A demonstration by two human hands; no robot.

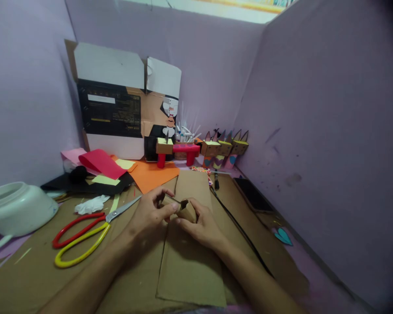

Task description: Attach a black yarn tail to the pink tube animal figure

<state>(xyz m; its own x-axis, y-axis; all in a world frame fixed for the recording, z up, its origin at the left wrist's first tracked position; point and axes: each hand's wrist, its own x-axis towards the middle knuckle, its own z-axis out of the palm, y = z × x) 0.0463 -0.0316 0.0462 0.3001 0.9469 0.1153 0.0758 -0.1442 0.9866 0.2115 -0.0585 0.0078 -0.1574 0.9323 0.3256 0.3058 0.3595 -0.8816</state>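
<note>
Between my two hands is a small folded piece of brown cardboard [187,213], bent with a dark opening at its top. My left hand [152,214] closes on its left side, thumb pressed against it. From the right, my right hand [203,223] grips the other end with thumb and fingers. My fingers cover part of the piece. Beneath them lies a long flat cardboard strip [191,270]. To the left of my left hand rest large scissors [113,213] with one red and one yellow handle loop, blades pointing toward that hand.
At left stand a white pot-like vessel [36,203] and crumpled tissue [91,204]. Coloured sheets, including an orange one [155,176], lie behind. Several eared paper figures [211,148] line the back. A black cable [239,226], phone [253,194] and blue heart [283,236] are at right.
</note>
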